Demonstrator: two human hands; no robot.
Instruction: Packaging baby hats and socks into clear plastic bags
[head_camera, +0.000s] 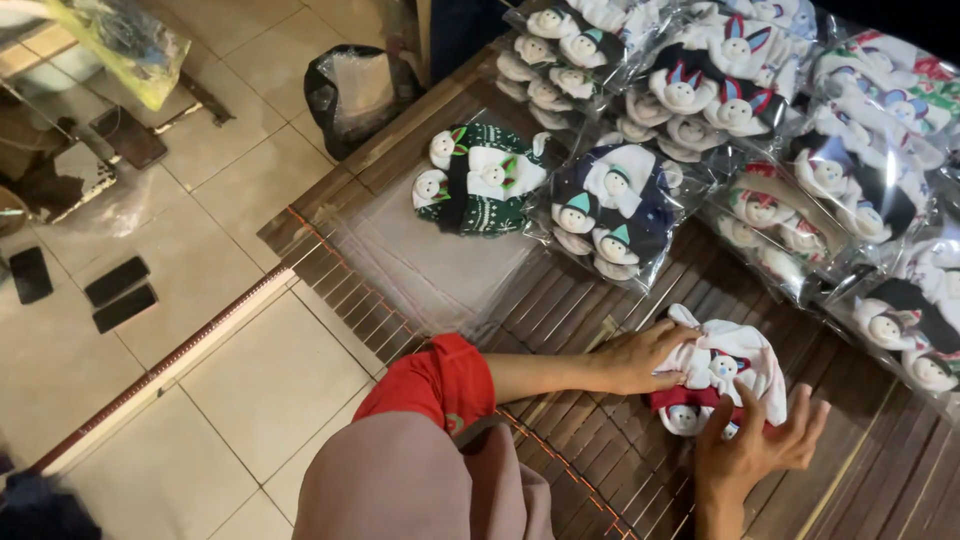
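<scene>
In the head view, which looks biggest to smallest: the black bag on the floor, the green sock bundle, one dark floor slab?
1. Black bag.
2. Green bundle, close to the bag in size, so this order is unsure.
3. Dark slab, clearly smallest.

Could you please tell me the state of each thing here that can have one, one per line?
White and red socks: loose, unbagged, pressed on the mat by both hands.
Green socks: unbagged, lying on flat clear bags.
Navy socks: sealed in clear bag.
Left hand: flat on socks.
Right hand: fingers spread, touching socks.
</scene>
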